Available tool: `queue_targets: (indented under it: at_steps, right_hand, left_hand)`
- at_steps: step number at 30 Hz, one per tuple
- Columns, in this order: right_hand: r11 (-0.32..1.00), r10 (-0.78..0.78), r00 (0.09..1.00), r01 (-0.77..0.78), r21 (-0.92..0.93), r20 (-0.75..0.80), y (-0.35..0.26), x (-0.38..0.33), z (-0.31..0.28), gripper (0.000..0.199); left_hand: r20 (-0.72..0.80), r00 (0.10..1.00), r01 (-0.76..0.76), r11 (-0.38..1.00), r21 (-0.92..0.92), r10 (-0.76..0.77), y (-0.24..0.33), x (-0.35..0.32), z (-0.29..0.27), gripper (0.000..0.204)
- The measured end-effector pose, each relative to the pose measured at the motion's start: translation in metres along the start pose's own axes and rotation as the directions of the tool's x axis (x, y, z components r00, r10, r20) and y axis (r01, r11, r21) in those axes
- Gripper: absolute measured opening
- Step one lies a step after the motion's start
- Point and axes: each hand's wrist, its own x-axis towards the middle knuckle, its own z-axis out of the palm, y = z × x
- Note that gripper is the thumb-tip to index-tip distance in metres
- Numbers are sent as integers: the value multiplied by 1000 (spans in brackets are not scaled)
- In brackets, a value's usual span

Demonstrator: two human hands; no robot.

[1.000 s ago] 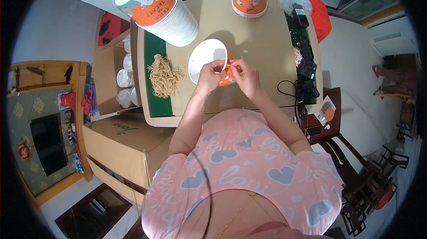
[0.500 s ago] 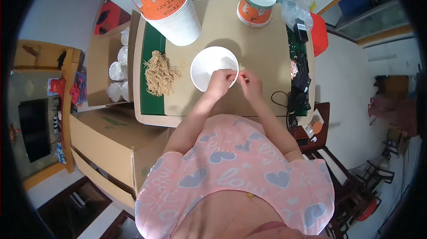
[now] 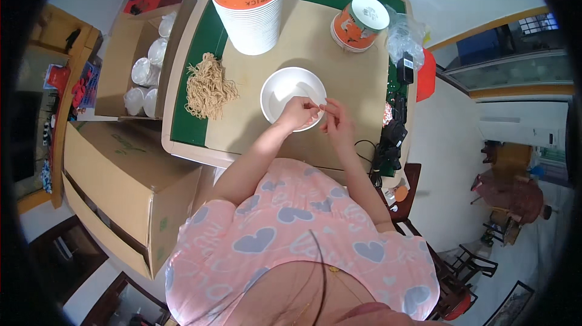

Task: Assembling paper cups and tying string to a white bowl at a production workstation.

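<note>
A white paper bucket (image 3: 274,92) stands mouth up on the brown board in front of me. My left hand (image 3: 298,114) reaches over its near right rim, fingers closed in a pinch. Just outside that rim my right hand (image 3: 337,123) has thumb and forefinger pinched close to the left fingertips. Whatever is between the fingers is too small to make out. Left of the bucket lies a loose heap of tan cord pieces (image 3: 209,87).
A tall stack of nested buckets (image 3: 250,23) stands at the back left, orange and green on top. Another printed bucket (image 3: 354,26) sits back right near a clear plastic bag (image 3: 405,38). Black adapters and cables (image 3: 391,141) line the right edge. Cardboard boxes (image 3: 121,162) are at left.
The whole view has shifted and turned slightly. My hands stay at the bucket's rim; the right hand's fingers have lifted and turned a little. The bucket appears tilted slightly differently.
</note>
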Motion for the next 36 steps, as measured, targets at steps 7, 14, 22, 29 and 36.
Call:
queue_targets:
  at_steps: [7,14,22,29,36]
  right_hand:
    - [954,-86,996,85,-286,8,-8,11,11,46]
    - [907,-94,996,86,-412,2,-4,15,14,46]
    - [982,-70,996,58,-179,-62,18,15,11,29]
    - [999,33,999,-33,-12,-23,14,20,1,10]
    - [994,100,992,-103,30,74,8,29,-9,10]
  left_hand:
    - [-20,1000,-1,999,33,2,-1,-3,-1,16]
    - [-151,957,-156,875,459,249,-9,0,4,18]
    - [63,977,208,830,-518,-206,-6,13,-7,14]
    - [246,929,370,699,-613,-276,-5,16,-10,14]
    - [222,935,342,868,-359,-277,11,7,-12,17]
